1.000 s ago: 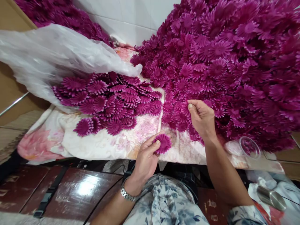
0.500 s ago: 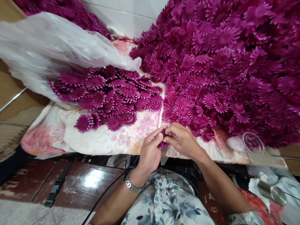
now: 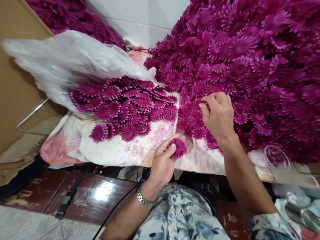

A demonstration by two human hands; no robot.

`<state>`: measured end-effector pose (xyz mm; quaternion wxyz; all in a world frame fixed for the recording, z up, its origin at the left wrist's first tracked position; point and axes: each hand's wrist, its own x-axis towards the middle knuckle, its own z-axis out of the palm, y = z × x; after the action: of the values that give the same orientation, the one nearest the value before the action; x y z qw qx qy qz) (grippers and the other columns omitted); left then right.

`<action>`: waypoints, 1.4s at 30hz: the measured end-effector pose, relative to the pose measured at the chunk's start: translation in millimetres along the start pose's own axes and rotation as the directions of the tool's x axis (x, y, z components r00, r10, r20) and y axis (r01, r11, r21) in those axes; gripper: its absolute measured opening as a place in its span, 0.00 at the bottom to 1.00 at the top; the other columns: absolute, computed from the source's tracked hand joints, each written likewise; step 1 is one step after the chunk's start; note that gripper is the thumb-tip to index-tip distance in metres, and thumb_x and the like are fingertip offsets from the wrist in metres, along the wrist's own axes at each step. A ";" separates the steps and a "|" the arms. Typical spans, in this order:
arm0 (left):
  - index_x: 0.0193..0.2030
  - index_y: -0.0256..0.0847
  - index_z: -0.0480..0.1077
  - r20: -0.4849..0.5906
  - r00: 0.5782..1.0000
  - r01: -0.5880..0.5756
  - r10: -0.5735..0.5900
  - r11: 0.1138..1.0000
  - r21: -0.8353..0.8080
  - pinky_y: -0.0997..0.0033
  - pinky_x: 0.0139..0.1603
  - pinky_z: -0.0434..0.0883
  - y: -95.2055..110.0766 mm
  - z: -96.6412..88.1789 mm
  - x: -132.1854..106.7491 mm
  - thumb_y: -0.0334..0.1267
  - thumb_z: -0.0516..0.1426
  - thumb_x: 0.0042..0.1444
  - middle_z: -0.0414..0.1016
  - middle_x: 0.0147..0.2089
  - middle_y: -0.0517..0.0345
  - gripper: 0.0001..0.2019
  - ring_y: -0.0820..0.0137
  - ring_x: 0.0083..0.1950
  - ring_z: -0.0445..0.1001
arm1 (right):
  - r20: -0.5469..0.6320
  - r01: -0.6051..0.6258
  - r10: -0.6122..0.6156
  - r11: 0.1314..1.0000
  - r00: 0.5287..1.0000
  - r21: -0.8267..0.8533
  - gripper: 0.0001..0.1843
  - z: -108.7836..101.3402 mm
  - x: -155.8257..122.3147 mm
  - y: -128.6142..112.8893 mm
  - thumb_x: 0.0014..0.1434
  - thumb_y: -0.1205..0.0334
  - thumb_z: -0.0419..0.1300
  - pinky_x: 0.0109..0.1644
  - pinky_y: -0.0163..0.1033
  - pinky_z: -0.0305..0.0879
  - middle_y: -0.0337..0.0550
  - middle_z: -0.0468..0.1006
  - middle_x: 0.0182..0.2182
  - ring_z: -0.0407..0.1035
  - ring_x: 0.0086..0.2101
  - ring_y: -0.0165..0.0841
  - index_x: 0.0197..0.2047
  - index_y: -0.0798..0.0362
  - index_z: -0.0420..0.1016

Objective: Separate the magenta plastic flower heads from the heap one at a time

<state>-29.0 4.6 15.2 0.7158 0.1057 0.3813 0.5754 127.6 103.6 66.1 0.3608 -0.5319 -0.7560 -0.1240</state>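
Observation:
My left hand [image 3: 163,160] is closed, its thumb pressing a round purple artificial flower [image 3: 178,148] against the fingers above the cloth's front edge. Raised over the near side of a large heap of purple flowers [image 3: 240,43] is my right hand [image 3: 218,115]. Its thumb and forefinger are bent together at the edge of a flower in that heap. A smaller pile of stacked purple flowers [image 3: 125,106] lies to the left of my hands, partly under a sheet of clear plastic [image 3: 82,56].
A floral cloth [image 3: 75,150] covers the work surface. Clear round plastic containers [image 3: 277,157] stand near the front right edge. Cardboard [image 3: 20,73] and a bent metal rod [image 3: 33,113] are at the left. A metal cylinder [image 3: 302,216] lies low at the right.
My right hand has left the flower at my left hand and moved up and right to the large heap. The flower in my left hand now faces up, with its petals showing.

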 end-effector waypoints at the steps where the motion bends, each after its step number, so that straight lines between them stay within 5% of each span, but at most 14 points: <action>1: 0.44 0.40 0.75 -0.008 1.000 -0.009 0.009 1.000 0.008 0.69 0.45 0.70 0.4 0.2 0.9 0.35 0.65 0.44 0.79 0.40 0.53 0.17 0.69 0.40 0.76 | 0.026 -0.003 0.003 1.000 1.000 0.011 0.05 -1.1 -1.7 -1.5 0.59 0.63 0.55 0.43 0.44 0.61 0.46 0.72 0.34 0.64 0.37 0.37 0.36 0.53 0.72; 4: 0.46 0.42 0.75 -0.028 0.998 -0.047 0.048 0.999 0.025 0.73 0.45 0.69 0.6 0.5 3.4 0.35 0.64 0.46 0.79 0.40 0.57 0.18 0.73 0.39 0.75 | 0.201 0.021 -0.074 0.968 0.977 0.251 0.05 -5.2 -22.5 -19.9 0.59 0.61 0.57 0.40 0.40 0.63 0.44 0.72 0.31 0.65 0.35 0.34 0.35 0.53 0.71; 8: 0.45 0.41 0.75 0.008 0.997 -0.074 0.073 0.997 0.040 0.74 0.50 0.66 -0.1 0.1 2.4 0.37 0.62 0.48 0.77 0.47 0.54 0.16 0.70 0.48 0.72 | 0.401 -0.020 -0.219 0.858 0.890 0.513 0.02 -0.7 -55.6 -44.2 0.57 0.66 0.58 0.36 0.36 0.63 0.41 0.70 0.29 0.65 0.32 0.31 0.32 0.52 0.68; 16: 0.47 0.39 0.74 0.076 0.996 -0.040 0.039 0.999 0.015 0.74 0.47 0.67 -1.7 -6.9 0.0 0.33 0.64 0.43 0.78 0.41 0.55 0.20 0.70 0.42 0.74 | 0.280 0.023 -0.200 0.848 0.939 0.529 0.06 6.1 -64.6 -46.6 0.59 0.70 0.53 0.32 0.35 0.62 0.39 0.69 0.24 0.64 0.27 0.29 0.31 0.52 0.67; 21: 0.44 0.39 0.75 0.032 0.999 -0.022 0.022 1.000 0.011 0.75 0.42 0.69 0.8 -7.7 -0.4 0.32 0.63 0.45 0.79 0.39 0.54 0.16 0.73 0.37 0.75 | 0.011 0.051 -0.054 0.976 0.998 0.213 0.06 -0.2 -30.6 -21.9 0.59 0.67 0.54 0.36 0.38 0.61 0.41 0.69 0.25 0.64 0.30 0.32 0.31 0.52 0.68; 24: 0.43 0.38 0.76 0.025 0.999 -0.029 0.029 1.000 0.004 0.73 0.45 0.69 2.3 -7.2 0.4 0.32 0.62 0.46 0.79 0.40 0.52 0.15 0.70 0.40 0.76 | -0.028 0.003 -0.003 1.000 1.000 -0.001 0.05 -6.1 -11.3 1.6 0.59 0.63 0.55 0.42 0.43 0.61 0.45 0.70 0.30 0.64 0.35 0.37 0.35 0.52 0.71; 27: 0.43 0.40 0.76 0.005 0.999 -0.033 0.033 0.999 -0.024 0.73 0.43 0.69 3.0 -4.8 2.6 0.33 0.62 0.46 0.79 0.38 0.53 0.15 0.71 0.38 0.76 | 0.026 0.025 -0.026 0.999 0.999 0.040 0.07 -11.9 -17.9 0.7 0.58 0.61 0.56 0.43 0.43 0.63 0.47 0.72 0.35 0.65 0.39 0.38 0.41 0.51 0.72; 33: 0.41 0.39 0.77 0.012 1.000 -0.027 0.027 0.999 -0.021 0.79 0.36 0.68 1.4 0.2 2.4 0.32 0.61 0.46 0.79 0.40 0.55 0.13 0.75 0.36 0.74 | 0.351 -0.011 -0.189 0.867 0.917 0.498 0.01 -1.3 -69.1 -48.7 0.57 0.67 0.57 0.36 0.37 0.64 0.41 0.71 0.29 0.65 0.32 0.31 0.34 0.53 0.68; 38: 0.46 0.40 0.75 0.078 0.997 -0.022 0.019 0.999 0.039 0.74 0.45 0.68 -3.5 -4.7 -1.0 0.32 0.63 0.44 0.79 0.40 0.54 0.18 0.70 0.41 0.75 | 0.462 -0.211 -0.095 0.796 0.882 0.567 0.07 7.3 -75.6 -47.2 0.53 0.73 0.58 0.30 0.32 0.59 0.35 0.67 0.25 0.63 0.27 0.27 0.30 0.52 0.65; 42: 0.45 0.40 0.76 0.087 0.995 -0.059 0.054 0.996 0.064 0.71 0.53 0.65 -6.8 -5.4 -0.3 0.33 0.65 0.43 0.78 0.44 0.53 0.19 0.66 0.48 0.73 | 0.459 -0.220 -0.071 0.806 0.886 0.549 0.06 3.0 -74.8 -46.0 0.55 0.72 0.56 0.31 0.32 0.59 0.35 0.67 0.24 0.62 0.26 0.26 0.29 0.52 0.65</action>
<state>-27.6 0.6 7.6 0.7109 0.1646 0.3661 0.5775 98.2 33.3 22.4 0.3230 -0.4380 -0.7979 0.2591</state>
